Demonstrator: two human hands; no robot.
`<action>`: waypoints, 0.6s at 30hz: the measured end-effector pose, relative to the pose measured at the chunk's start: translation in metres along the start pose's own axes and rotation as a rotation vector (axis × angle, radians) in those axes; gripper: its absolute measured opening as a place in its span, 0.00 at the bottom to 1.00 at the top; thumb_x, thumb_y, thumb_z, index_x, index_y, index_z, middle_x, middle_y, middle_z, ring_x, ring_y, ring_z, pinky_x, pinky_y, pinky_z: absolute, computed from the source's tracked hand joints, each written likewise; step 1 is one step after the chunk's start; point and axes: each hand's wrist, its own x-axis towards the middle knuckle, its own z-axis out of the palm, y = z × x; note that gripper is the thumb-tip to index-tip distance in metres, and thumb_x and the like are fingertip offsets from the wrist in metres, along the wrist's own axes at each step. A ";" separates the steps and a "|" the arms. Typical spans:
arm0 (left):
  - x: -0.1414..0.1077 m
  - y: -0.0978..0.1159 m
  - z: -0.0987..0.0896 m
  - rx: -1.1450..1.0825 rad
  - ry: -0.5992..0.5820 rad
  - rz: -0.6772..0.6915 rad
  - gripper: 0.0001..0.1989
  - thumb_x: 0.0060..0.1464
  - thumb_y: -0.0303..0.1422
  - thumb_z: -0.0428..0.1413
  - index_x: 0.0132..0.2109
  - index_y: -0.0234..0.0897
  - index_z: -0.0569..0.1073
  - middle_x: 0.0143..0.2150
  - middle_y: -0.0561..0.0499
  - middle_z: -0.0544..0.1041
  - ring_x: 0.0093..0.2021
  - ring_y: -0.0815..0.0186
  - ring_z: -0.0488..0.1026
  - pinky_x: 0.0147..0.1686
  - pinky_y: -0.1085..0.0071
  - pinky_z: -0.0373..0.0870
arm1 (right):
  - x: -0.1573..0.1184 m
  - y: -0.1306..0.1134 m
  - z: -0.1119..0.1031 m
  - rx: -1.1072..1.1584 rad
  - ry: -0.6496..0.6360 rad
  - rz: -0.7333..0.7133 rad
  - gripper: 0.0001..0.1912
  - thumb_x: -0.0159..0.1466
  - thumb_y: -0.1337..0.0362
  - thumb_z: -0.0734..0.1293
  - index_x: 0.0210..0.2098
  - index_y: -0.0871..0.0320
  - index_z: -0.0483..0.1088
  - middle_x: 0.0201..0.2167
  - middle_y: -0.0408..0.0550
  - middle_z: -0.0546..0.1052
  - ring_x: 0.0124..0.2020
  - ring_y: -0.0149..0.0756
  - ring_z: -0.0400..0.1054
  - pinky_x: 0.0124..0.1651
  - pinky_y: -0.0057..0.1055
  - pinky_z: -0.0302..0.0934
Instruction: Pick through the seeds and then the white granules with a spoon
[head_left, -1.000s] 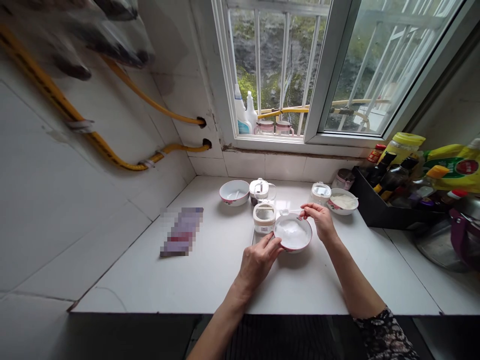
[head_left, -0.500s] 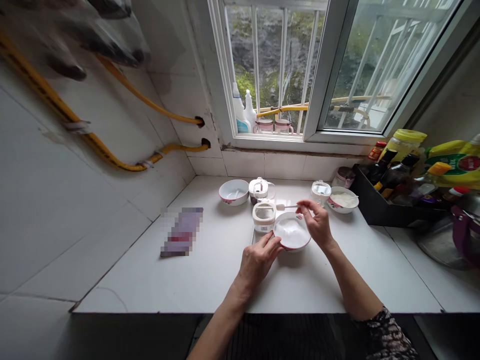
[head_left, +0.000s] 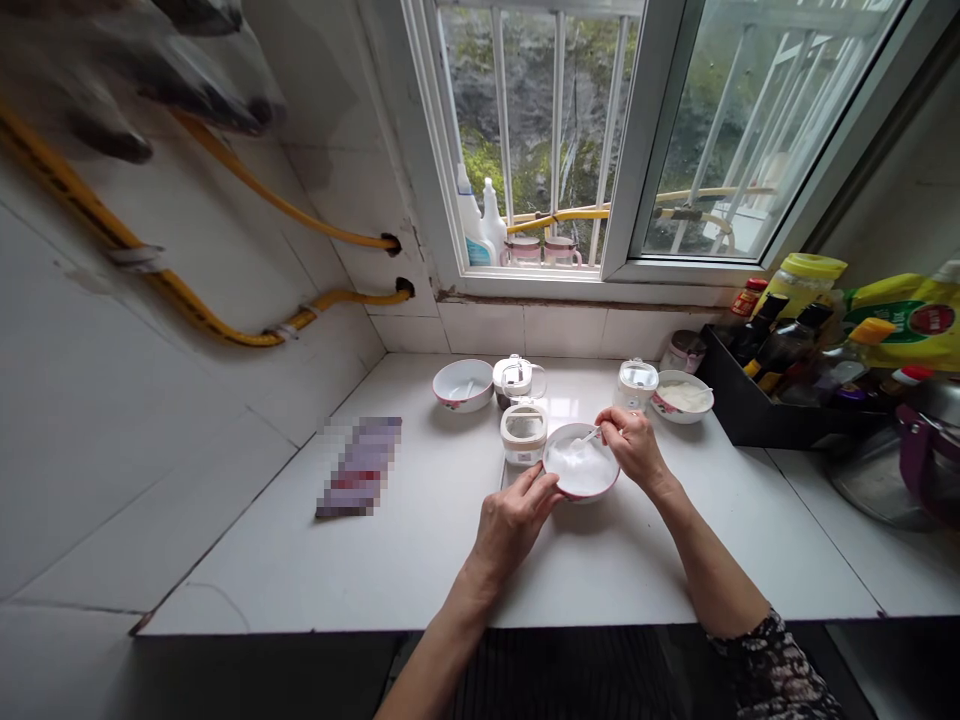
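My left hand [head_left: 517,512] grips the near left rim of a white bowl [head_left: 588,492] with a red edge; white powder [head_left: 577,468] fills part of it. In my right hand [head_left: 631,447] a small white spoon [head_left: 589,437] is pinched by its handle, its head down at the powder. Touching or nearly touching the bowl's left side stands a clear seasoning jar [head_left: 524,446] with a pale top. Behind it is another seasoning jar [head_left: 513,377] with dark contents. A third seasoning jar [head_left: 637,380] stands beyond my right hand.
A bowl with a spoon inside [head_left: 459,402] stands at the back left, and a bowl of pale contents [head_left: 682,410] at the back right. A black box of bottles [head_left: 739,415] and a metal pot [head_left: 874,485] line the right side. A blurred flat purple item [head_left: 364,470] lies left.
My right hand has brought the spoon from above the seasoning jar down into the bowl, its head now at the powder. My left hand keeps its hold on the bowl.
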 end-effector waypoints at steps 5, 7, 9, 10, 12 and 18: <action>0.001 0.001 0.000 -0.002 0.008 0.002 0.14 0.68 0.38 0.48 0.45 0.37 0.76 0.47 0.44 0.81 0.29 0.69 0.79 0.25 0.77 0.71 | -0.001 0.001 0.003 0.182 -0.061 0.088 0.09 0.55 0.65 0.59 0.24 0.55 0.71 0.16 0.41 0.71 0.22 0.34 0.65 0.33 0.30 0.59; 0.001 0.001 0.000 -0.005 0.005 0.004 0.14 0.68 0.38 0.48 0.45 0.37 0.76 0.47 0.44 0.81 0.30 0.69 0.79 0.25 0.77 0.71 | 0.000 0.002 0.002 0.279 -0.045 0.167 0.08 0.55 0.63 0.60 0.25 0.55 0.71 0.16 0.41 0.71 0.23 0.35 0.66 0.32 0.31 0.60; 0.001 0.001 -0.001 -0.005 0.001 0.004 0.14 0.68 0.37 0.48 0.46 0.37 0.76 0.47 0.44 0.81 0.30 0.68 0.79 0.25 0.76 0.71 | 0.001 0.004 0.000 0.380 -0.043 0.240 0.08 0.54 0.61 0.61 0.25 0.56 0.71 0.16 0.41 0.71 0.22 0.34 0.66 0.31 0.31 0.60; 0.000 0.001 -0.001 -0.004 0.000 0.003 0.13 0.68 0.37 0.48 0.46 0.37 0.76 0.47 0.44 0.81 0.30 0.68 0.79 0.25 0.77 0.71 | 0.002 0.004 -0.001 0.425 -0.046 0.266 0.08 0.53 0.61 0.62 0.25 0.56 0.71 0.16 0.41 0.71 0.22 0.34 0.65 0.31 0.31 0.60; 0.000 0.000 -0.001 0.002 0.002 0.002 0.13 0.68 0.36 0.48 0.46 0.37 0.76 0.47 0.43 0.81 0.30 0.68 0.79 0.25 0.77 0.71 | 0.004 0.005 -0.003 0.493 -0.049 0.298 0.08 0.52 0.61 0.62 0.25 0.57 0.71 0.15 0.41 0.71 0.21 0.34 0.65 0.30 0.31 0.60; 0.001 0.001 -0.001 0.016 -0.002 -0.001 0.12 0.68 0.36 0.49 0.45 0.38 0.76 0.47 0.44 0.81 0.32 0.67 0.80 0.25 0.77 0.71 | 0.005 0.003 -0.005 0.505 -0.024 0.306 0.08 0.51 0.62 0.63 0.24 0.57 0.71 0.15 0.41 0.71 0.20 0.33 0.64 0.29 0.31 0.60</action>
